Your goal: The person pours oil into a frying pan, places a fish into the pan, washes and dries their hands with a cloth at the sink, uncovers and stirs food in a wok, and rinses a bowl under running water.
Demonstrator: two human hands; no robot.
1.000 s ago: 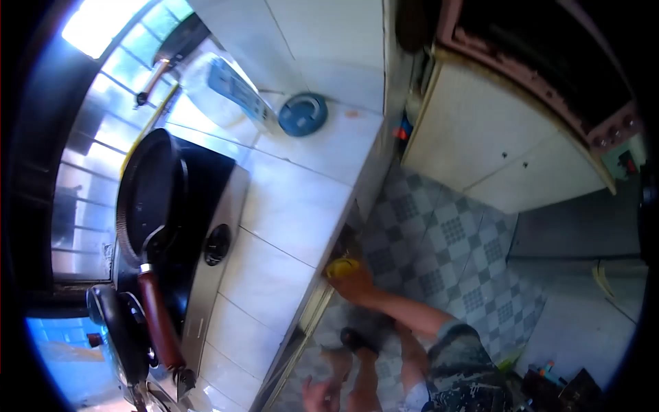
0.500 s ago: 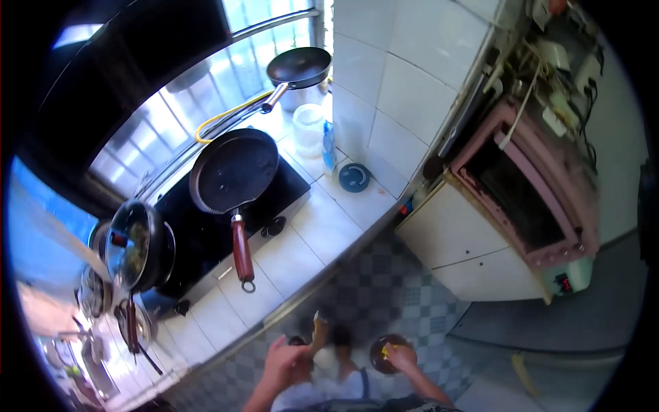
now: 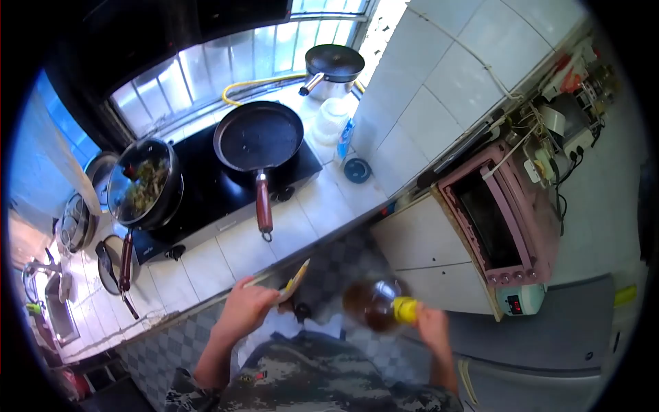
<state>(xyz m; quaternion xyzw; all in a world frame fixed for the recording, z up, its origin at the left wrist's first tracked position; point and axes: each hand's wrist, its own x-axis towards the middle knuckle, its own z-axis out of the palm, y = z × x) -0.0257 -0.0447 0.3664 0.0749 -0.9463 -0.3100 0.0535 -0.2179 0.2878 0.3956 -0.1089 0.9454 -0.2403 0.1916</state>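
Observation:
My left hand (image 3: 248, 305) is closed around a flat, pale wooden-looking piece (image 3: 295, 280) with a narrow tip pointing up. Its exact kind does not show. In my right hand (image 3: 432, 326) is a clear bottle (image 3: 376, 303) of brownish liquid, gripped near its yellow cap (image 3: 406, 310). The bottle is tilted on its side and smeared by motion. Ahead, a dark frying pan (image 3: 259, 137) sits on the black cooktop (image 3: 199, 178), its reddish handle toward me. To its left stands a glass-lidded pan (image 3: 144, 182) with greenish-brown food inside.
Behind the cooktop, another pan (image 3: 335, 63) rests on a metal pot beside a white jar (image 3: 331, 118). A round blue lid (image 3: 357, 170) lies on the tiled counter (image 3: 250, 254). At right, a pink oven (image 3: 504, 213) stands on a cabinet (image 3: 432, 254). The sink (image 3: 62, 312) is far left.
The view has shifted. Both hands have risen higher in view, and the bottle has swung from pointing nearly straight down to lying sideways. Its yellow cap now shows clearly.

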